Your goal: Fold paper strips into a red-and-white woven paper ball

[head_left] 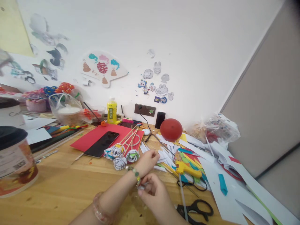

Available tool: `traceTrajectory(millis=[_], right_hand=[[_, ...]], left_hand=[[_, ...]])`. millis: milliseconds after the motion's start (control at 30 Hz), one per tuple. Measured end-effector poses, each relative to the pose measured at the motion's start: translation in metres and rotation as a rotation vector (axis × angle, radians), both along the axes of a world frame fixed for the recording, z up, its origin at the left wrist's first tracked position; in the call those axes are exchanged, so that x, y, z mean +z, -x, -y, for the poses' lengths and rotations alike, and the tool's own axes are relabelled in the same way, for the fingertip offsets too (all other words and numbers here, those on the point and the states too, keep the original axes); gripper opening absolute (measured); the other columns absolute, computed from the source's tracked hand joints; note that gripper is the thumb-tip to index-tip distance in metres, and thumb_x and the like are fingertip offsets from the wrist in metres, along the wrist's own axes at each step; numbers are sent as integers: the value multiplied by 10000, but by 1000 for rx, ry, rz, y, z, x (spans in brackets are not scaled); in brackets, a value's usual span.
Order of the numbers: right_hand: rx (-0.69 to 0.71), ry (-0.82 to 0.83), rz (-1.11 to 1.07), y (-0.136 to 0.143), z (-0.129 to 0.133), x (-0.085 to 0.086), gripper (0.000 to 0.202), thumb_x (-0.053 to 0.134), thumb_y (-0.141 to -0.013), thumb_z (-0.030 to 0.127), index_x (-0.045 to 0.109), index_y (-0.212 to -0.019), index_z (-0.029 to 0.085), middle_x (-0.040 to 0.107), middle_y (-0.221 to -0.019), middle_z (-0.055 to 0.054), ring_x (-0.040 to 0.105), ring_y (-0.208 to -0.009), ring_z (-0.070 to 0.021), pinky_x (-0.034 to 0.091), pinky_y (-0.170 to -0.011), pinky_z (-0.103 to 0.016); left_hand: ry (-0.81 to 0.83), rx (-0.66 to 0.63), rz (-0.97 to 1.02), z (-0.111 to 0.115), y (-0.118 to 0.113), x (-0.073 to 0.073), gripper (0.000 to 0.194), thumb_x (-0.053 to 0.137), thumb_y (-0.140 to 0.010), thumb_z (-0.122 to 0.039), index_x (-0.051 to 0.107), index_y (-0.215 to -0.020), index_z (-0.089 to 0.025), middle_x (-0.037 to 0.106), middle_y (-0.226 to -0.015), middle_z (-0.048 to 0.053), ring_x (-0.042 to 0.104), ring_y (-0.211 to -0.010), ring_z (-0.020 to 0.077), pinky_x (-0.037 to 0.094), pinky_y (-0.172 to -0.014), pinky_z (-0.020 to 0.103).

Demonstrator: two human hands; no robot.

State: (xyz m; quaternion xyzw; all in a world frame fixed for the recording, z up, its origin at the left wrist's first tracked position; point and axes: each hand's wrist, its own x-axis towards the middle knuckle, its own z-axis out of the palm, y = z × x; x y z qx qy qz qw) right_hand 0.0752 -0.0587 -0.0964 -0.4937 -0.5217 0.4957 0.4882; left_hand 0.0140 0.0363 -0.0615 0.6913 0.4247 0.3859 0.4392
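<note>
So the person's right hand (157,196) has its thumb and fingers pinched on the lower side of a green-and-yellow bead bracelet (137,174), which sits around the left wrist. The left hand (147,161) is held out over the surface (61,197), fingers loosely curled; can't really tell if that grip is fully closed. There's a pinkish bracelet (100,210) further down the left forearm too.

Just past the left wrist is a bunch of paper flowers (120,163), sticks lying across a red sheet (81,142), right beside a black phone (103,143). To the right of the hands it's pretty messy: white paper strips (164,160), a yellow glue gun (186,169) on top of colored scraps, and black scissors (202,208) near the right hand. A yellow bottle (112,112) stands upright at the back by the wall.
</note>
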Motion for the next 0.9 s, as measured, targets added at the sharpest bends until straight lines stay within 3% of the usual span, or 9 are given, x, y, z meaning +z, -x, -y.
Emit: traceTrajectory(millis=[167,233,367,467,600,900], right_hand=[[140,74,-284,6,-4,-7,376,743,-561,310,505,-817,172,578,-729,15,483,-447,-74,399,-379,-187],[178,124,-305,5,-5,-5,377,736,-587,332,498,-823,161,596,-707,9,512,-415,-75,398,-385,-187],[136,142,-258,3,-4,-1,322,708,-624,377,495,-723,156,543,-563,55,474,-348,-54,372,-378,-174],[101,105,-183,4,-3,-1,351,717,-595,423,519,-699,152,514,-545,65,425,-334,-40,343,-352,-167],[121,99,-135,1,-3,0,354,663,-654,476,525,-668,151,523,-531,49,420,-353,-43,335,-370,-169],[98,209,-106,-5,-5,3,383,700,-615,492,527,-655,153,415,-519,77,334,-391,-35,283,-366,-166]], left_hand=[[-106,-14,-144,3,1,2,163,499,-707,-283,501,-562,-207,508,-529,-50,458,-542,143,324,-542,240],[-133,-27,-189,5,1,3,155,495,-719,-269,521,-580,-204,529,-536,-42,472,-545,147,330,-542,239],[-172,-47,-251,3,2,2,148,486,-736,-252,540,-609,-197,547,-552,-30,487,-545,149,336,-529,236],[-197,-34,-285,-1,4,1,163,473,-749,-243,530,-604,-196,553,-566,-19,499,-558,156,343,-539,241],[-220,-17,-325,-5,6,-1,172,474,-757,-244,532,-602,-194,555,-564,-13,506,-558,157,344,-532,236],[-252,-13,-407,-5,7,-1,168,471,-777,-245,572,-659,-181,608,-612,13,550,-588,163,374,-546,233]])
